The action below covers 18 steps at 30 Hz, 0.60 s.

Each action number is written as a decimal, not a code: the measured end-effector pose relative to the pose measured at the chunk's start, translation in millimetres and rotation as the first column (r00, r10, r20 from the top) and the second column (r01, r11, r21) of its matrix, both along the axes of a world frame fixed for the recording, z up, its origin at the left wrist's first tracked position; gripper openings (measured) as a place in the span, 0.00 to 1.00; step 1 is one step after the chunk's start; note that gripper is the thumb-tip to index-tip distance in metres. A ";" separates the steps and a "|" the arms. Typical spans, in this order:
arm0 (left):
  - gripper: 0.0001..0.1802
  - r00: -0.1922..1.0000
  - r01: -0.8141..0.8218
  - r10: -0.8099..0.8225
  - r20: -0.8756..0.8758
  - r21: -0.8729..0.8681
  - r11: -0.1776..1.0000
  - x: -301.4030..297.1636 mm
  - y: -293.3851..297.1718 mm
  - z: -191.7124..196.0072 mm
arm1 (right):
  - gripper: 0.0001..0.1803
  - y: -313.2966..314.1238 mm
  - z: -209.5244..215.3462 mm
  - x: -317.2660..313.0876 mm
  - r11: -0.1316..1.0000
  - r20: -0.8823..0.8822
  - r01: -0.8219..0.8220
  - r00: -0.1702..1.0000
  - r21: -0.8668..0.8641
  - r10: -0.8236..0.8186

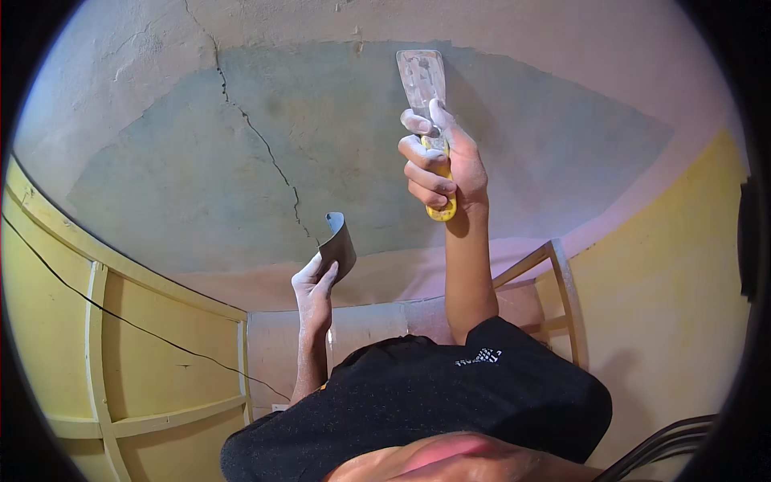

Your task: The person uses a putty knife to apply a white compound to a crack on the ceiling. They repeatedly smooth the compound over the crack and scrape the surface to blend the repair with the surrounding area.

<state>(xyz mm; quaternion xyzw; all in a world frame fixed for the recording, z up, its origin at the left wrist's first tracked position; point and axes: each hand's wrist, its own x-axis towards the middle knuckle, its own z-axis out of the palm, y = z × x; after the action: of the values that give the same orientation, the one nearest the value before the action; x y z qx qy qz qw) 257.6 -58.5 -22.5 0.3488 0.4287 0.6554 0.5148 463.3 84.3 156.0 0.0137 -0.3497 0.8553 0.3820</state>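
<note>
The right hand (460, 165) grips a yellow-handled, flat-bladed scraper (422, 76); the left hand (316, 281) pinches a curved grey sheet (341, 247). Scraping seems the step; next needs flat pressing.

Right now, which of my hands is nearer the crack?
Left: your left hand is just below the lower end of the crack; your right hand is farther off, to its right.

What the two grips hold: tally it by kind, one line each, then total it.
Yellow-handled scraper, in the right grip: 1
Bent dark sheet, in the left grip: 1
Total: 2
</note>
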 end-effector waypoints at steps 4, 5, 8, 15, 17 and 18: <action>0.21 1.000 -0.021 0.021 0.011 -0.003 1.000 -4.6 -1.1 0.2 | 0.18 0.5 3.3 -5.4 1.000 0.016 0.028 0.999 0.004 -0.028; 0.21 1.000 -0.012 0.011 0.026 0.006 1.000 -5.7 -1.8 0.0 | 0.18 0.4 -2.0 -6.4 1.000 0.001 0.019 1.000 -0.015 -0.019; 0.21 1.000 -0.020 0.021 -0.005 0.008 1.000 -8.1 -2.9 -0.9 | 0.18 -5.1 -0.8 -2.8 0.999 -0.008 -0.007 1.000 -0.032 0.007; 0.21 0.999 -0.050 0.050 0.013 -0.001 0.999 -12.5 -14.9 2.2 | 0.18 -3.0 -4.6 -2.0 1.000 0.002 -0.003 1.000 -0.005 0.003; 0.22 0.997 -0.071 0.071 0.020 0.001 0.998 -16.3 -15.9 1.3 | 0.18 0.1 4.8 -3.0 0.998 0.042 0.032 0.999 0.052 -0.034; 0.21 0.996 -0.079 0.079 0.040 0.001 0.997 -17.0 -16.7 2.1 | 0.18 0.1 8.6 -2.8 0.996 0.061 0.050 0.997 0.075 -0.055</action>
<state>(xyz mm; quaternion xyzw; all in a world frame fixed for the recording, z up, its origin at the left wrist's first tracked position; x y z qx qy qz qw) 240.6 -75.1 -20.4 0.3191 0.4309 0.6828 0.4963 460.5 84.4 164.6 -0.0084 -0.3928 0.8316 0.3925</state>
